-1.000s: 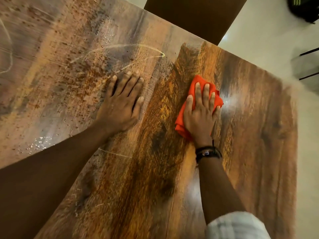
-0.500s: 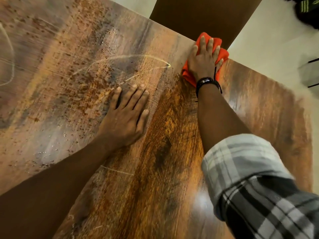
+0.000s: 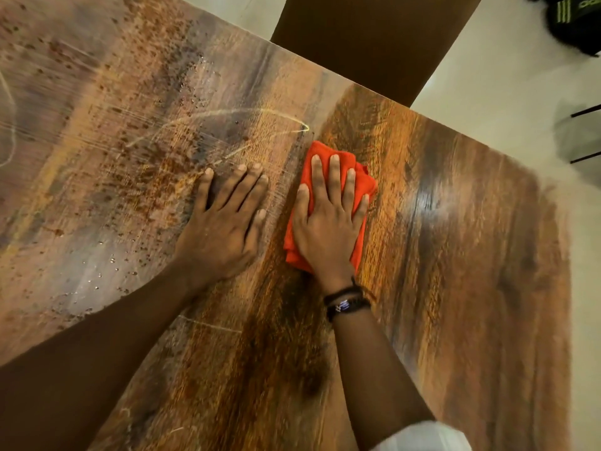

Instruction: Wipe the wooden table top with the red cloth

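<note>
Nearest, bottom rt, a pale sleeve [image 3: 422,439] shows on the rt arm, w/ dark wristbands [image 3: 346,302] at the wrist. Rt hand [image 3: 325,229] lies flat on the cloth [image 3: 366,181], fingers straight & a bit spread, palm pressing it onto the table [image 3: 471,304]. No finger curls round it and nothing is pinched. Cloth is red and bunched, roughly mid-table, poking out past the fingertips & along both sides of the hand.

Just beside it, to the left, the L hand [image 3: 221,232] rests palm-down on bare wood, fingers straight & fanned, holding nothing. Its thumb is close to the cloth's edge but apart from it.

Wood under & rt of the cloth looks darker and glossy, w/ a glare patch [image 3: 429,200]. Left of the L hand the top is dull, scattered w/ brown specks [image 3: 146,164] & a few droplets [image 3: 112,260].

Further out, a thin pale streak [image 3: 260,112] arcs across the wood, its tip near the cloth's far corner.

Beyond the far edge are a dark brown panel [image 3: 374,43] (can't tell what it is), pale floor [image 3: 504,79] & a black bag [image 3: 572,24] in the top rt corner.
</note>
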Action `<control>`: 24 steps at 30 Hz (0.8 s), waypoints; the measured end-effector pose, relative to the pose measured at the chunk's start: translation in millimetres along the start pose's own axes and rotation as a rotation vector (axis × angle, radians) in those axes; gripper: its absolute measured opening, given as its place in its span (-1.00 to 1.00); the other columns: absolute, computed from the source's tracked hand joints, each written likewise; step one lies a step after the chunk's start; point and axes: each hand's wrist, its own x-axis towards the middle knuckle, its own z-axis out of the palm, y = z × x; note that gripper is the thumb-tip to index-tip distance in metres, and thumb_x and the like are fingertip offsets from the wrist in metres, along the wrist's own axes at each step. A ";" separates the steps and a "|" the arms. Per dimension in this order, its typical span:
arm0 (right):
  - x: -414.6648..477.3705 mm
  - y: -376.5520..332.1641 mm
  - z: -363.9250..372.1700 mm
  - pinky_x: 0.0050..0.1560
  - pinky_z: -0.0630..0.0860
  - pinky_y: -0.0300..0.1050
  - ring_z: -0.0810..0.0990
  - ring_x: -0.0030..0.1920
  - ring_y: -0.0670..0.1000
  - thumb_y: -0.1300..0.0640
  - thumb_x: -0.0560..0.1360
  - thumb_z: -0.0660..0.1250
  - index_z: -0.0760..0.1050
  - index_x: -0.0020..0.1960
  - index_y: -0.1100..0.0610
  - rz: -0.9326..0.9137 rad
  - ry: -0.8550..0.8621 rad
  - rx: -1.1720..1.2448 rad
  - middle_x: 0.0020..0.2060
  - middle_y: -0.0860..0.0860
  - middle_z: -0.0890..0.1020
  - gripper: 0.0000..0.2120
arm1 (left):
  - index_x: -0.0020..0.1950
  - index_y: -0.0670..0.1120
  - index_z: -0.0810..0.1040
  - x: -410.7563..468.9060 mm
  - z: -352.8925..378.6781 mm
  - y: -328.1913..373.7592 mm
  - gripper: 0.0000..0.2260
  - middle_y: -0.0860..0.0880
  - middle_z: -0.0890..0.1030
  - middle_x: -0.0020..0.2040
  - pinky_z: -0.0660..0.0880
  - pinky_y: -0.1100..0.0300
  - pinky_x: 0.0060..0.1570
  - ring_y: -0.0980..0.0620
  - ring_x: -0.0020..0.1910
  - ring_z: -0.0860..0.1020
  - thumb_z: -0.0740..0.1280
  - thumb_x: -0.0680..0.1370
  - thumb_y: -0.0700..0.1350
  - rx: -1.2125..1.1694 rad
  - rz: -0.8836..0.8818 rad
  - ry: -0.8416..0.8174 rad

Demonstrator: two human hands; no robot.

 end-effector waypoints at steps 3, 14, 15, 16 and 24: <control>59.6 -3.6 -6.7 0.56 -0.28 0.27 -0.21 0.63 0.03 -0.13 0.71 -0.07 -0.10 0.64 -0.13 0.012 0.013 0.049 0.64 -0.08 -0.13 -0.48 | 0.58 -0.11 0.19 -0.5 0.5 -0.9 -0.50 -0.06 0.17 0.60 -0.02 -0.26 0.51 -0.02 0.60 0.05 -0.01 0.66 0.04 -0.010 -0.003 -0.009; 162.9 -17.9 -18.5 0.56 -0.25 0.28 -0.17 0.63 0.09 -0.13 0.71 -0.10 -0.05 0.64 -0.10 0.035 -0.029 0.033 0.64 -0.02 -0.09 -0.48 | 0.59 -0.12 0.13 -1.8 0.8 -1.1 -0.50 -0.06 0.12 0.61 -0.09 -0.23 0.53 -0.01 0.61 0.00 -0.05 0.67 0.03 -0.038 -0.009 -0.009; 146.8 -18.1 -16.2 0.57 -0.25 0.28 -0.17 0.63 0.08 -0.13 0.71 -0.10 -0.05 0.64 -0.10 0.015 -0.029 0.029 0.64 -0.02 -0.10 -0.48 | 0.59 -0.13 0.13 -2.6 -0.4 0.2 -0.49 -0.07 0.12 0.61 -0.10 -0.23 0.53 -0.02 0.61 0.00 -0.05 0.67 0.03 -0.035 -0.024 -0.008; 127.3 -18.9 -13.2 0.57 -0.25 0.27 -0.17 0.63 0.08 -0.14 0.71 -0.09 -0.05 0.64 -0.11 -0.005 -0.027 0.027 0.64 -0.03 -0.10 -0.48 | 0.59 -0.15 0.13 -3.0 -1.5 1.2 -0.49 -0.09 0.12 0.61 -0.11 -0.23 0.53 -0.03 0.61 0.00 -0.05 0.66 0.02 -0.030 -0.037 -0.008; -27.8 -24.9 17.8 0.58 -0.28 0.19 -0.21 0.63 -0.03 -0.15 0.69 -0.03 -0.03 0.62 -0.20 -0.040 -0.001 0.002 0.63 -0.13 -0.10 -0.48 | 0.59 -0.21 0.08 -4.1 -3.1 1.2 -0.45 -0.16 0.10 0.61 -0.07 -0.24 0.53 -0.08 0.61 0.00 -0.15 0.65 0.02 0.053 -0.052 -0.056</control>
